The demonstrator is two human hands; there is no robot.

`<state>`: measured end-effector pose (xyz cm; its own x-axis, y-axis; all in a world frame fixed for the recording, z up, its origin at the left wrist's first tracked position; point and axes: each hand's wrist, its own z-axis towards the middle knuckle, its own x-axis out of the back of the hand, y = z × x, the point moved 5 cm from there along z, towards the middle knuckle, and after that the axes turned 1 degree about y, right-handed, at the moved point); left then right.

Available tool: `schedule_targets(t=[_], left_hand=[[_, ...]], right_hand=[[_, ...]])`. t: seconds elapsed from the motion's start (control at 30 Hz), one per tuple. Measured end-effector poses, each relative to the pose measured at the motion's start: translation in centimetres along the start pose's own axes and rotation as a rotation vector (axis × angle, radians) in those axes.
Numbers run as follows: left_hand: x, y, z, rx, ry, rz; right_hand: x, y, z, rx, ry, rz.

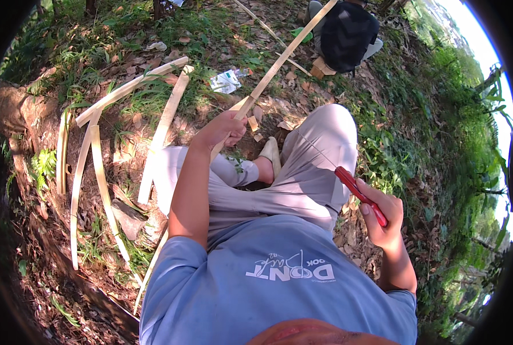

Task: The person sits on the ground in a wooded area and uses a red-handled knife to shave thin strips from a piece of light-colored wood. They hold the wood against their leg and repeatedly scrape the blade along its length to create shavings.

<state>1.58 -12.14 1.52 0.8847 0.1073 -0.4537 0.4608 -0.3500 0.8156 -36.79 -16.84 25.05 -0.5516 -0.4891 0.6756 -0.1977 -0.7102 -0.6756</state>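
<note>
- On a leaf-covered slope, a seated person's left hand [224, 127] has its fingers closed around a long pale wooden strip [285, 63], which slants away toward the upper edge; its lower end is partly hidden by the forearm.
- The right hand [383, 211], fingers wrapped about the red handle [361, 196], holds a tool whose thin blade [317, 150] lies apart from the strip, in front of the raised knee [331, 123]. Whether it is a saw or knife cannot be told.
- Good technique probably calls for a firm left grip, the strip braced before the blade meets it, and strokes directed away from fingers and knee.
- Further strips [167, 132] lie at left; another person [348, 37] sits ahead, so the strip's far end merits care.
</note>
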Motion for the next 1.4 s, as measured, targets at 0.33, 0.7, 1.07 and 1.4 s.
schedule_targets(t=[0.33, 0.7, 1.07, 1.4], left_hand=[[3.0, -0.1, -0.5, 0.068, -0.305, -0.308], [-0.4, 3.7, -4.9, -0.232, 0.881, 0.911], [-2.5, 3.3, -4.1, -0.73, 1.433, 1.533], [1.7, 2.4, -2.4, -0.226, 0.886, 1.056]], right_hand=[[-14.1, 4.5, 14.7, 0.051, 0.168, 0.285], [-16.1, 3.1, 16.7, 0.011, 0.067, 0.256], [-16.2, 4.2, 20.5, -0.076, 0.113, 0.358], [-17.2, 6.0, 19.4, -0.052, 0.183, 0.387]])
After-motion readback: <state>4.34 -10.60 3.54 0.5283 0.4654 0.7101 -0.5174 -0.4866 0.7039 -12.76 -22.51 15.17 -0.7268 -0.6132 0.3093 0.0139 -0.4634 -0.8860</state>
